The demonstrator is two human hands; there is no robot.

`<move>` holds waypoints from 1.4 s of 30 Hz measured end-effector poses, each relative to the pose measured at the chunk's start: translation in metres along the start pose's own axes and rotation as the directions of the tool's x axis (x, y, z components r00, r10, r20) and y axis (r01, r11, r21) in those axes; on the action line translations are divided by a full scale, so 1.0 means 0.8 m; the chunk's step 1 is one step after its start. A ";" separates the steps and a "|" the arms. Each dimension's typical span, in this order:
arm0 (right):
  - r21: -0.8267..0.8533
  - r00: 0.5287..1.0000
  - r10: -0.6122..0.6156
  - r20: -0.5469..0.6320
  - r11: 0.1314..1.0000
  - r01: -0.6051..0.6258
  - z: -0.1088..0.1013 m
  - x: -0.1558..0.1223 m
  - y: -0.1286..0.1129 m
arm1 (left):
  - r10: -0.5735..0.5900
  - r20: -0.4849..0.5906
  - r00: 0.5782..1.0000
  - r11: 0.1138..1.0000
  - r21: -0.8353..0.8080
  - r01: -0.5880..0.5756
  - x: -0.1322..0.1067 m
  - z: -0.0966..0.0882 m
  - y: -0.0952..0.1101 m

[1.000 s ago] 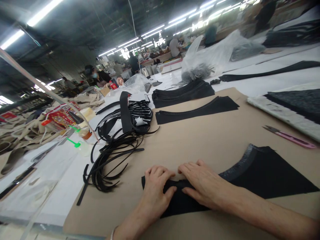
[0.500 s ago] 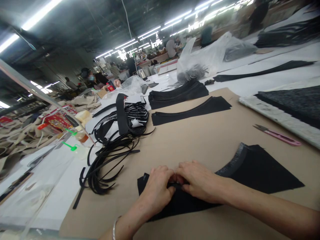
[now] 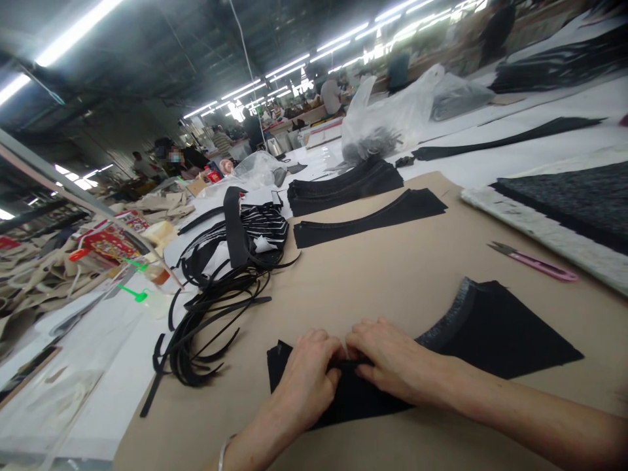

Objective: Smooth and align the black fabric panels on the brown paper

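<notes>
A curved black fabric piece point(image 3: 510, 333) lies on the tan sheet in front of me, with a shiny strip along its inner curved edge. My left hand point(image 3: 314, 366) pinches that edge near the piece's left end. Close beside it, my right hand point(image 3: 387, 360) pinches the same edge, thumb below and fingers above. A narrow fold of the edge shows between the two thumbs. The fingertips are partly hidden behind the knuckles.
Pink-handled thread snips point(image 3: 534, 261) lie to the right. Beyond are a finished-looking curved black piece point(image 3: 367, 219) and a black stack point(image 3: 343, 186). Black strips point(image 3: 201, 340) are heaped at left, near green-tipped bottles point(image 3: 142, 297). A clear plastic bag point(image 3: 392, 118) stands behind.
Both hands stay pinched on the black fabric edge, with a little more of the fold showing between them. The whole view has shifted slightly.
</notes>
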State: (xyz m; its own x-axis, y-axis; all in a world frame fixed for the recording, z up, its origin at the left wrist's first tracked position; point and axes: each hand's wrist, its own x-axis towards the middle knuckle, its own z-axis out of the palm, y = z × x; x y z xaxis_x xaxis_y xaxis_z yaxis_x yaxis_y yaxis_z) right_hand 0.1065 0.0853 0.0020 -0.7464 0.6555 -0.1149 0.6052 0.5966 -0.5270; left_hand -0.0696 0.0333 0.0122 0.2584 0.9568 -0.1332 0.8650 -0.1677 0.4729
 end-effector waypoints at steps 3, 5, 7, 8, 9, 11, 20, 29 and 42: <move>0.072 1.000 -0.007 -0.022 0.997 0.009 0.006 -0.003 0.005 | 0.002 -0.011 1.000 1.000 0.002 -0.002 -0.003 0.004 -0.002; 0.117 0.999 -0.017 -0.030 0.993 0.020 0.009 -0.005 0.007 | 0.017 -0.028 0.999 1.000 0.007 -0.017 -0.005 0.008 -0.005; 0.140 0.999 -0.032 -0.037 0.989 0.037 0.011 -0.006 0.008 | 0.047 -0.054 0.997 0.999 0.016 -0.046 -0.008 0.012 -0.007; 0.142 0.998 -0.045 -0.043 0.989 0.051 0.011 -0.008 0.008 | 0.067 -0.069 0.995 0.998 0.020 -0.066 -0.009 0.014 -0.008; 0.138 0.997 -0.060 -0.055 0.988 0.067 0.012 -0.010 0.008 | 0.089 -0.086 0.992 0.996 0.027 -0.087 -0.011 0.017 -0.009; 0.130 0.991 -0.100 -0.084 0.985 0.110 0.014 -0.014 0.008 | 0.130 -0.118 0.985 0.991 0.055 -0.124 -0.014 0.021 -0.010; -0.030 0.944 -0.285 -0.169 0.958 0.284 0.030 -0.028 0.020 | 0.321 -0.247 0.914 0.936 0.232 -0.265 -0.037 0.048 -0.017; -0.152 0.912 -0.389 -0.126 0.917 0.370 0.032 -0.028 0.030 | 0.367 -0.321 0.873 0.918 0.277 -0.284 -0.047 0.051 -0.015; -0.398 0.845 -0.522 -0.115 0.804 0.442 0.037 -0.034 0.033 | 0.526 -0.299 0.796 0.705 0.676 -0.212 -0.057 0.065 -0.015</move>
State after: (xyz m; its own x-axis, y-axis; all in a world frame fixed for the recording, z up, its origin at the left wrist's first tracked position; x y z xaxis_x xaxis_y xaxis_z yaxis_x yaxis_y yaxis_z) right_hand 0.1346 0.0696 -0.0333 -0.9150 0.2957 0.2746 0.2665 0.9537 -0.1391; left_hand -0.0695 -0.0204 -0.0326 0.5323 0.7442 0.4035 0.8462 -0.4821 -0.2271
